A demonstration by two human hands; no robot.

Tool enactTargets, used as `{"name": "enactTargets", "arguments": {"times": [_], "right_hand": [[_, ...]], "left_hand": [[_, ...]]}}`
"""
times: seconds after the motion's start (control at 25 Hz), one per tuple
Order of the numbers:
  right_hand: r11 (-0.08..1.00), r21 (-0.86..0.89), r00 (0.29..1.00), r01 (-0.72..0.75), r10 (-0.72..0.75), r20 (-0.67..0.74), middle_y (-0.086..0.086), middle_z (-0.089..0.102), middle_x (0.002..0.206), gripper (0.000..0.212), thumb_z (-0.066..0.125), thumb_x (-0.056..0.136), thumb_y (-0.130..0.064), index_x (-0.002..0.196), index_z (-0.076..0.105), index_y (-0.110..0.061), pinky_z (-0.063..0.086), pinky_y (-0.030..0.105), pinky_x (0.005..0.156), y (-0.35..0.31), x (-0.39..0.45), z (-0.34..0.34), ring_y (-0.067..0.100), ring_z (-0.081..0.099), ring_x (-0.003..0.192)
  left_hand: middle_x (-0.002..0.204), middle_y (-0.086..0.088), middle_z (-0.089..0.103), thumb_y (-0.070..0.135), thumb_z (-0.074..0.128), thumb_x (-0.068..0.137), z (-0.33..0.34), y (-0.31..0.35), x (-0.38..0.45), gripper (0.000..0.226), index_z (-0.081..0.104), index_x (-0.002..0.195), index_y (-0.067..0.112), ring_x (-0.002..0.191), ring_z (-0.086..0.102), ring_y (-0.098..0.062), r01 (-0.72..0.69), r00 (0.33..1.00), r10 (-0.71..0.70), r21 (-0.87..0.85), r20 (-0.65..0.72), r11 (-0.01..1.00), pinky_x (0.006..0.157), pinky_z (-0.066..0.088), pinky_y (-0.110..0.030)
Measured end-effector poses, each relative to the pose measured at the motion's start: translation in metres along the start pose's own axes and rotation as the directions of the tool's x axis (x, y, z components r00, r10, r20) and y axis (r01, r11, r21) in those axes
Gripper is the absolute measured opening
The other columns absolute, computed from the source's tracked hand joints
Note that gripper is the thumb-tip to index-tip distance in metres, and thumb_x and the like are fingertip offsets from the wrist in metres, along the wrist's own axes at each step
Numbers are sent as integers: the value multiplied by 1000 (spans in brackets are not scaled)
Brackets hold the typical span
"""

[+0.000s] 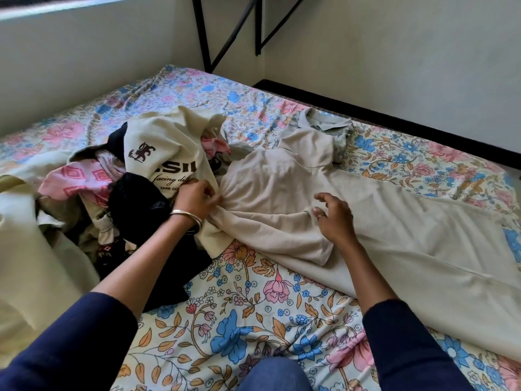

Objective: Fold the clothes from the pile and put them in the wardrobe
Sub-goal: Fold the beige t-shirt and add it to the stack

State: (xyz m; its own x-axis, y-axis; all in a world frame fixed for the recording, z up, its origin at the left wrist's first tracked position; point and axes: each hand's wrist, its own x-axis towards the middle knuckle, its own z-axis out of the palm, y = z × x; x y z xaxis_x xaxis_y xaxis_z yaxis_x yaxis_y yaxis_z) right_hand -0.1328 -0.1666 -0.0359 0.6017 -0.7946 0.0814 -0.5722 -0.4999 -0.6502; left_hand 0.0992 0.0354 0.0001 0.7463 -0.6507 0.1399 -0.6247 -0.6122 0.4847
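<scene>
I log a bed with a floral bedsheet (253,300) seen from the head view. A pile of clothes (135,182) sits left of centre on it: a cream T-shirt with dark print (166,153) on top, pink patterned fabric (81,176) and black garments (135,201) below. A beige ribbed garment (270,187) lies spread from the pile toward the right, over a long cream cloth (423,238). The left hand (194,198), silver bangle (186,215) on its wrist, has its grip pinching a bunched edge of the beige garment where it meets the pile. The right hand (335,215) hovers just above the same garment, grip spread, fingers loosely curved, holding nothing; a ring shows on one finger. A folded grey collared shirt (327,125) lies beyond the beige garment. Both sleeves are navy.
</scene>
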Motion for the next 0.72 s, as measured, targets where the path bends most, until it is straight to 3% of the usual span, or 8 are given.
{"name": "enactTargets", "arguments": {"times": [0.12, 0.2, 0.28, 0.36, 0.44, 0.52, 0.64, 0.72], "right_hand": [[970, -238, 955, 50, 24, 296, -5, 63, 119, 23, 57, 96, -26, 118, 63, -30, 23, 44, 99, -4, 20, 3, 19, 44, 123], [991, -18, 968, -136, 136, 213, -5, 68, 106, 9, 63, 91, -32, 95, 70, -29, 27, 48, 104, -3, 34, 0, 18, 53, 111], [916, 243, 946, -320, 322, 34, 1, 68, 99, 8, 64, 87, -26, 83, 70, -23, 35, 52, 104, -2, 45, -7, 25, 58, 106], [917, 136, 911, -374, 391, -134, 5, 63, 96, 12, 57, 90, -14, 88, 69, -16, 36, 48, 100, 0, 46, -11, 31, 57, 104], [978, -24, 967, -210, 204, -153, 5, 63, 103, 13, 57, 91, -13, 98, 68, -15, 37, 46, 96, 3, 43, -8, 31, 55, 107], [996, -71, 996, 54, -49, 72, -2, 62, 118, 21, 61, 92, -24, 112, 67, -23, 33, 43, 98, -4, 36, -5, 25, 47, 121], [952, -178, 875, 249, -142, 463, -17, 55, 113, 34, 62, 93, -34, 126, 57, -34, 20, 40, 97, -23, 26, 6, 11, 32, 124], [916, -269, 874, 298, -148, 463, -11, 57, 108, 28, 59, 94, -32, 122, 59, -34, 20, 42, 93, -29, 27, 12, 12, 35, 123]], "left_hand": [[104, -17, 63, 24, 81, 72, 5, 0, 5, 46, 57, 108, 7, 93, 60, -34, 44, 982, -71, 156, 175, 987, 81, 49, -36], [109, -21, 63, 17, 81, 72, 5, -5, 6, 52, 56, 117, 8, 99, 61, -36, 31, 979, -64, 168, 195, 985, 84, 46, -34], [109, -21, 65, 11, 80, 73, 5, -8, 7, 53, 57, 121, 9, 99, 61, -35, 45, 985, -67, 138, 156, 989, 84, 46, -33], [109, -21, 65, 8, 80, 72, 9, -10, 8, 55, 58, 122, 10, 99, 61, -35, 62, 988, -74, 86, 138, 994, 85, 47, -33], [110, -20, 65, 8, 79, 73, 11, -11, 7, 56, 56, 124, 11, 99, 61, -34, 79, 986, -83, 35, 142, 996, 83, 46, -31], [110, -14, 63, 16, 77, 77, 11, -10, 6, 57, 52, 128, 16, 98, 60, -30, 82, 984, -79, -9, 161, 997, 80, 44, -29], [106, -3, 52, 27, 77, 78, 3, -7, 2, 68, 41, 136, 26, 93, 53, -21, 34, 961, -20, -45, 275, 998, 79, 40, -25], [111, -4, 52, 21, 79, 76, -5, -9, 3, 73, 39, 137, 28, 94, 54, -22, -48, 930, 44, 1, 365, 999, 80, 42, -26]]}}
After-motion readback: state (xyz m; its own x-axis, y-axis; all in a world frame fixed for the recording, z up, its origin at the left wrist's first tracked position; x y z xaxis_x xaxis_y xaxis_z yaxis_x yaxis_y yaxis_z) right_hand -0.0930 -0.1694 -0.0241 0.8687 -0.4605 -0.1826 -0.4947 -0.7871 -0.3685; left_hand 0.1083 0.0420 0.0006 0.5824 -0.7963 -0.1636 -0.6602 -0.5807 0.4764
